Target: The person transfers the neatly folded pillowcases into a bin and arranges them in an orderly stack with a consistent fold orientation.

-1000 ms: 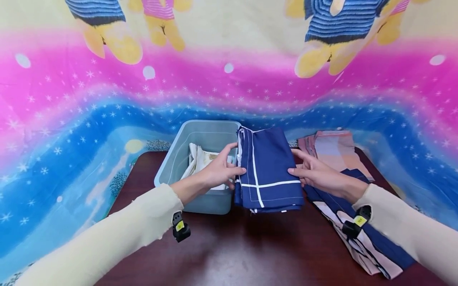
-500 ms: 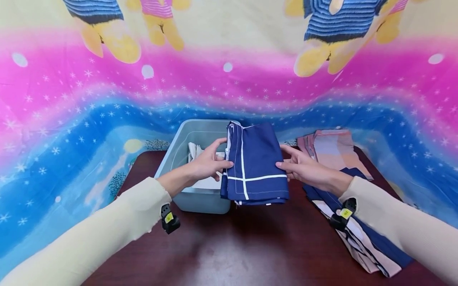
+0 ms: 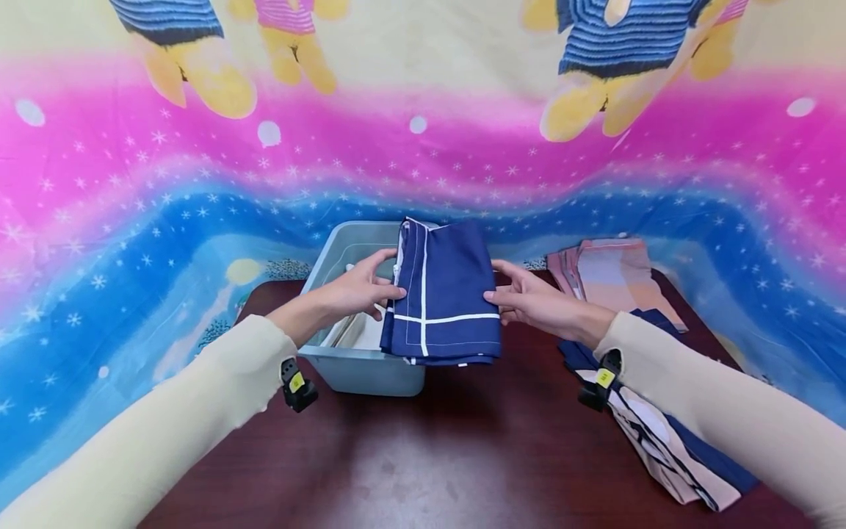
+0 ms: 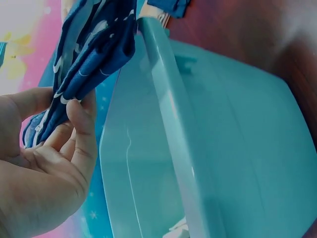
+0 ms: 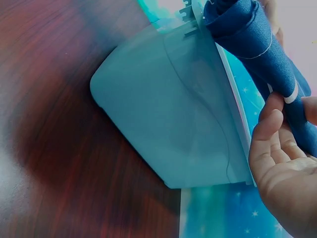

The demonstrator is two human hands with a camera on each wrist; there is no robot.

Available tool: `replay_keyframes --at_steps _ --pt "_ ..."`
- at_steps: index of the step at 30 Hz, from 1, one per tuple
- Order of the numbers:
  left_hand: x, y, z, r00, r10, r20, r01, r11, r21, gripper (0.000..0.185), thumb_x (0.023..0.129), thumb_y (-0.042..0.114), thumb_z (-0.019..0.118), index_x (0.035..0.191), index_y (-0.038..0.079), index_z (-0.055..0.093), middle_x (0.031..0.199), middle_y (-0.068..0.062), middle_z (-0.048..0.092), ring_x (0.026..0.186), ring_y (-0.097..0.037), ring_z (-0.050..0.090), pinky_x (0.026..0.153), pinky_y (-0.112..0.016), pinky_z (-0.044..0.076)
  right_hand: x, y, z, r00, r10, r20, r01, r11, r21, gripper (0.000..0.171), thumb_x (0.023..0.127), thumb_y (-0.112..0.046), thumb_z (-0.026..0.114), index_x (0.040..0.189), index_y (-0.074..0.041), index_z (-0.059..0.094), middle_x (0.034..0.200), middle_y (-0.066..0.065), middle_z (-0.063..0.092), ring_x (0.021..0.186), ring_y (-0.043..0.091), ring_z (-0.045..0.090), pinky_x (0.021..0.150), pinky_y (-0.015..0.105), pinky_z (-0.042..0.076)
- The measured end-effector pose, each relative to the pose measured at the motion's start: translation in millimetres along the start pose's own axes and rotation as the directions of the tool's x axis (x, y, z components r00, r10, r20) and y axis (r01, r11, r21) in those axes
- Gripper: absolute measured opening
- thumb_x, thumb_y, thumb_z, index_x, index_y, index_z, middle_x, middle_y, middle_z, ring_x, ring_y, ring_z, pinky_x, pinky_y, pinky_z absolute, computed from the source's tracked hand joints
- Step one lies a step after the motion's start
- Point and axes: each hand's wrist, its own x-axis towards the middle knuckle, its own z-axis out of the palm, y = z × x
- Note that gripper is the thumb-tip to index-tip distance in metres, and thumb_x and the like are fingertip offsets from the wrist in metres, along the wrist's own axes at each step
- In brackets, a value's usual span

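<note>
A folded navy cloth with white lines (image 3: pixel 441 301) hangs in the air over the right rim of a pale blue plastic bin (image 3: pixel 360 367). My left hand (image 3: pixel 360 292) pinches its left edge, thumb on top, seen close in the left wrist view (image 4: pixel 64 124) where the cloth (image 4: pixel 94 54) passes between thumb and fingers. My right hand (image 3: pixel 525 301) grips the cloth's right edge; in the right wrist view the fingers (image 5: pixel 270 134) curl under the rolled cloth (image 5: pixel 262 44) above the bin (image 5: pixel 168 114). White fabric (image 3: pixel 360 334) lies inside the bin.
A pile of pink, peach and navy cloths (image 3: pixel 617 283) lies on the right of the dark wooden table (image 3: pixel 429 455), trailing toward its front right corner (image 3: pixel 667 455). A bright printed sheet (image 3: pixel 423 132) hangs behind the table.
Both hands have carried the navy cloth to the left and a little up, from beside the bin to partly over its right rim.
</note>
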Motion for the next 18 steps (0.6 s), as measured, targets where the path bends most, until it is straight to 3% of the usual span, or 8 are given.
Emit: replay_keyframes --at_steps 11,18 --pt "1.5 -4.3 -19.1 0.999 -0.035 0.019 0.034 0.997 0.066 0.079 0.102 0.016 0.057 0.163 0.012 0.006 0.135 -0.023 0.064 0.096 -0.017 0.073 0.071 -0.030 0.057 17.8 -4.8 8.7 1.000 0.004 -0.009 -0.003 1.000 0.015 0.068 0.105 -0.020 0.054 0.161 -0.025 0.016 0.138 0.016 0.061 0.089 0.016 0.068 0.076 0.029 0.052" --pt "5.8 -7.4 -35.1 0.998 -0.059 0.036 0.055 0.991 0.124 0.081 0.102 0.017 0.057 0.163 0.011 0.004 0.136 -0.024 0.064 0.098 -0.018 0.072 0.087 -0.038 0.059 29.7 -7.4 14.1 1.000 -0.007 -0.022 0.006 0.999 -0.049 0.069 0.105 -0.021 0.055 0.162 -0.020 0.017 0.130 0.016 0.067 0.085 0.016 0.069 0.072 0.029 0.050"
